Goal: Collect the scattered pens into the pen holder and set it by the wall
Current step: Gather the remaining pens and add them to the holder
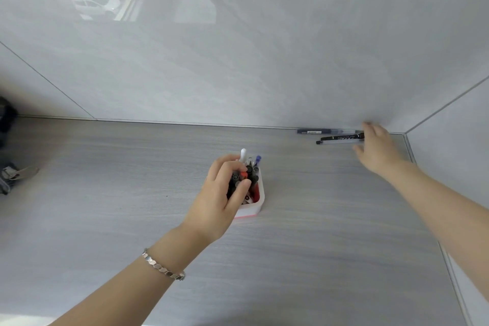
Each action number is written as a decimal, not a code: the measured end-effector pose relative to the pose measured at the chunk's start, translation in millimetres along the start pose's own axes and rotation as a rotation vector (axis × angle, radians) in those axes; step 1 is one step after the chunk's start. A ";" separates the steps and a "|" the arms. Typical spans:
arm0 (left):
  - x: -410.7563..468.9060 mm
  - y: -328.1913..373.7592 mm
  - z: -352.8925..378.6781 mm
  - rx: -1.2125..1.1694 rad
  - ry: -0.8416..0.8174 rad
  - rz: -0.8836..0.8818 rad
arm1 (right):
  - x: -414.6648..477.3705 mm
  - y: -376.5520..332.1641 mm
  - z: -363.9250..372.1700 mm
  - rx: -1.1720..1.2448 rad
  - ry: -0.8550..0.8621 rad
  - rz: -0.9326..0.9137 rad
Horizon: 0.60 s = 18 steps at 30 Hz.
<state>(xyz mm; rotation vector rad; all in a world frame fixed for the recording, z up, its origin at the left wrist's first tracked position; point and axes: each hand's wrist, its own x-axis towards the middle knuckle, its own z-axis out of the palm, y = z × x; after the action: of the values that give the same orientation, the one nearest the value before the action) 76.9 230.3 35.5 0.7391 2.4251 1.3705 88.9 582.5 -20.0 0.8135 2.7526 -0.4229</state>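
A white pen holder with a red base stands in the middle of the grey wooden table, filled with several pens. My left hand is over the holder, its fingers closed around a bunch of dark pens standing in it. Three loose pens lie by the wall at the far right: a dark blue pen, a black marker and a clear pen. My right hand hovers at their right ends with fingers spread; its grip on any of them is hidden.
The glossy grey wall meets the table along the far edge, and a side wall closes the right. Dark objects sit at the far left edge of the table.
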 end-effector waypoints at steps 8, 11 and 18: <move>-0.2 5.1 -1.4 0.015 0.001 -0.033 | -0.5 3.6 15.8 -0.207 0.035 -0.092; -0.4 4.7 0.7 0.020 0.024 -0.039 | -20.3 -2.2 15.3 -0.318 -0.109 -0.122; -1.5 6.1 1.6 0.003 0.036 -0.050 | -101.8 -39.8 -12.4 0.163 -0.241 -0.214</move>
<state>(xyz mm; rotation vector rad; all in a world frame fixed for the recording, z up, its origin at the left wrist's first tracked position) 80.8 233.2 39.8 0.6550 2.4563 1.3724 147.9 504.8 30.9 0.4659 2.6103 -0.7427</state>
